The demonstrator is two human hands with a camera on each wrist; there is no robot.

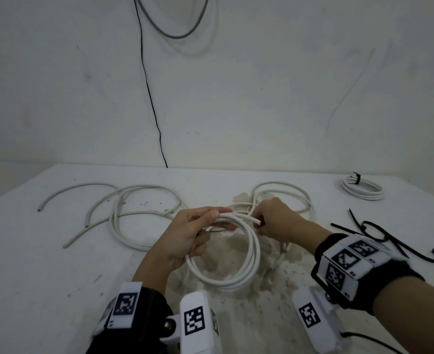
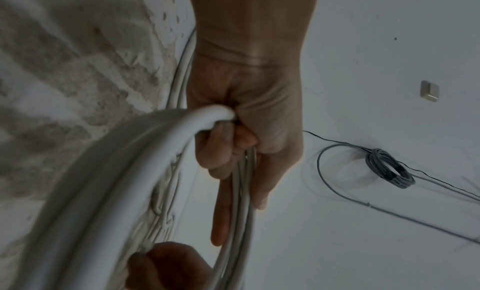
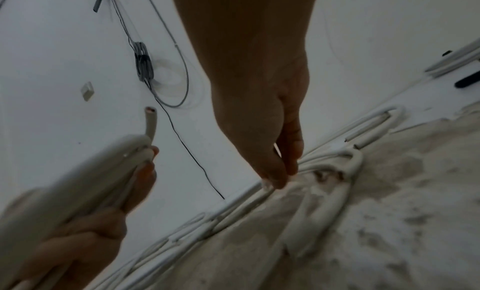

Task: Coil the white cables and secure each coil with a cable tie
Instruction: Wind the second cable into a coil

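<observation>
My left hand point(image 1: 193, 231) grips a white cable coil point(image 1: 250, 251) of a few loops, held above the table; the left wrist view shows the fingers point(image 2: 221, 150) curled round the strands point(image 2: 130, 150). The coil's cut end point(image 1: 258, 222) sticks out free to the right point(image 3: 150, 118). My right hand point(image 1: 274, 221) hovers just right of that end, thumb and fingertips point(image 3: 278, 179) pressed together over loose white cables point(image 3: 337, 171) on the table; I cannot tell whether they pinch a strand. More loose white cable point(image 1: 144, 192) sprawls at the left.
A finished white coil point(image 1: 362, 189) with a black tie lies at the back right. Several black cable ties point(image 1: 379, 236) lie at the right. The white table point(image 1: 57, 277) has a worn, stained patch at its middle. A black wire point(image 1: 149, 98) and a grey cable hang on the wall.
</observation>
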